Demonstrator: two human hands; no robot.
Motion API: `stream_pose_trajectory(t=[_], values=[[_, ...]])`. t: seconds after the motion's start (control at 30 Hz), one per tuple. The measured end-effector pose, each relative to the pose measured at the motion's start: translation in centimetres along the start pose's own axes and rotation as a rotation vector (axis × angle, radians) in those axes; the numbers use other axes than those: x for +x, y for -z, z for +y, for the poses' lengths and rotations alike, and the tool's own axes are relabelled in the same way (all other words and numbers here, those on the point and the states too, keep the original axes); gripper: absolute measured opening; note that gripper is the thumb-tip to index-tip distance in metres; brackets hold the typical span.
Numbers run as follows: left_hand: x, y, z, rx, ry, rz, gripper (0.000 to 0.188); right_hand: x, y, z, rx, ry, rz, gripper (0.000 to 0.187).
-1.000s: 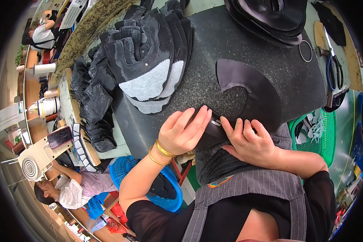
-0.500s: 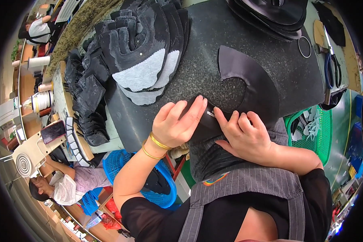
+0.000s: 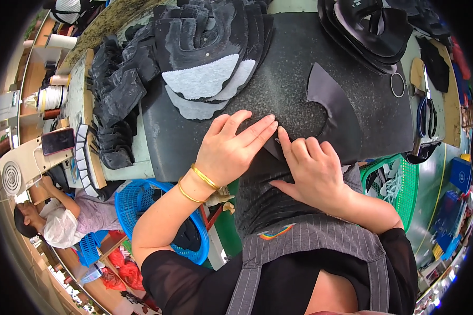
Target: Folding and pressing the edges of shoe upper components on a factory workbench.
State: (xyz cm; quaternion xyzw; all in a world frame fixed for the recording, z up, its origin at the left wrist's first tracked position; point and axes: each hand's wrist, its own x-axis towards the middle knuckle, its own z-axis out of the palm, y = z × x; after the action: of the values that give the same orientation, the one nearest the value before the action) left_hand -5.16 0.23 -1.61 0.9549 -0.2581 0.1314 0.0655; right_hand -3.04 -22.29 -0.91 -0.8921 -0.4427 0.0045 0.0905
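Observation:
A curved, smooth black leather-like piece [image 3: 344, 115] lies at the near edge of the dark speckled work board [image 3: 194, 147]. One end of it points away from me, and its near end is mostly hidden under my hands. My left hand [image 3: 228, 149], with two gold bangles at its wrist, rests its stretched index and middle fingertips on that near end. Close beside them, my right hand [image 3: 315, 168] presses its straight index fingertip on the piece. The right thumb is spread apart and the other right fingers are bent.
Black cut pieces with pale grey patches [image 3: 205, 76] are stacked at the back left, beside a row of dark pieces [image 3: 113, 100]. More black curved pieces [image 3: 352, 47], a metal ring [image 3: 398, 85] and scissors [image 3: 427, 113] lie right. Blue [image 3: 122, 205] and green [image 3: 410, 194] baskets flank me. A person [image 3: 92, 212] sits left.
My view has shifted, so the board's things appear farther right. My fingertips have come closer together, and the small white print on the piece is now mostly covered.

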Motion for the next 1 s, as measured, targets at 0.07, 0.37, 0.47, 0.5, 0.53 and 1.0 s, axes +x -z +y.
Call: stream_pose_trajectory(t=[0.07,0.37,0.47,0.5,0.53,1.0], values=[[0.0,0.6,-0.1,-0.106,0.058,-0.018,0.043,-0.2,-0.5,-0.6,-0.094,0.006,-0.007,0.105],[-0.3,-1.1,6.9,-0.628,0.094,0.267,0.057,-0.1,-3.2,-1.5,-0.478,-0.046,0.202,0.049],[-0.2,-1.6,6.7,-0.618,0.067,0.140,0.075,-3.0,-2.5,0.4,-0.345,0.071,0.028,0.049],[-0.1,-1.6,6.3,-0.509,0.054,0.048,0.079,-4.6,-3.2,1.2,-0.260,0.122,0.182,0.053],[-0.2,-1.4,6.5,-0.401,0.049,-0.049,0.082,-5.6,-3.1,1.2,-0.164,0.178,0.330,0.057],[1.1,-4.3,10.6,-0.133,0.130,-0.057,0.053,-2.2,0.8,8.1,0.139,0.080,0.002,0.105]])
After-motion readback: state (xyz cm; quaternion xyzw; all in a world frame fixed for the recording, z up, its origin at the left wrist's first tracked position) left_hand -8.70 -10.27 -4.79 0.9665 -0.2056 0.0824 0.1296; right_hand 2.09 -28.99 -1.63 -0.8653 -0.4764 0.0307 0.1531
